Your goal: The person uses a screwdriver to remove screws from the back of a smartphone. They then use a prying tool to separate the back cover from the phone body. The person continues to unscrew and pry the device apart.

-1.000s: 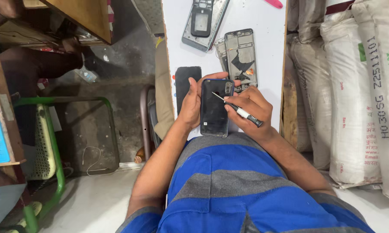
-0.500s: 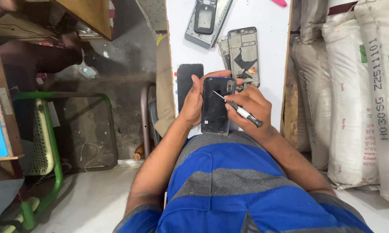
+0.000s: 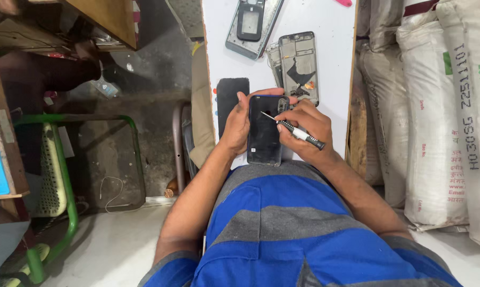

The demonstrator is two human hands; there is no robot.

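**Phone in L hand, screwdriver tip on its back – centre of frame**

- View: head cam, looking straight down. Person in blue/grey striped shirt fills lower centre.
- Dark phone [image 3: 265,130] sits centre frame, long axis running up-down, dark glossy side up. Held just above the near edge of the white tabletop [image 3: 330,48].
- Left hand [image 3: 238,123]: closed round the phone's left edge, thumb on the face near the top, fingertips curling over the upper end. Firm grip, not open.
- Right hand [image 3: 306,127]: closed in a pinch on a small screwdriver [image 3: 295,131]; black-and-white handle lies across the fingers, pointing lower right. Thin metal tip angled up-left, touching the phone's upper half.
- Black flat panel [image 3: 232,98] lies on tabletop just left of the phone, partly under the left hand.
- Stripped phone frame [image 3: 299,66] w/ exposed insides, just above the right hand; a second one tucked under its left side.
- Grey phone frame [image 3: 253,25] at top centre, tilted, dark rectangular piece lying on it.
- Pink item [image 3: 344,2] at top edge, cut off; can't tell what it is.
- Right of frame: white woven sacks [image 3: 436,111] stacked beside the tabletop.
- Left of frame: green metal-framed chair [image 3: 64,175] on concrete floor; wooden furniture upper left.
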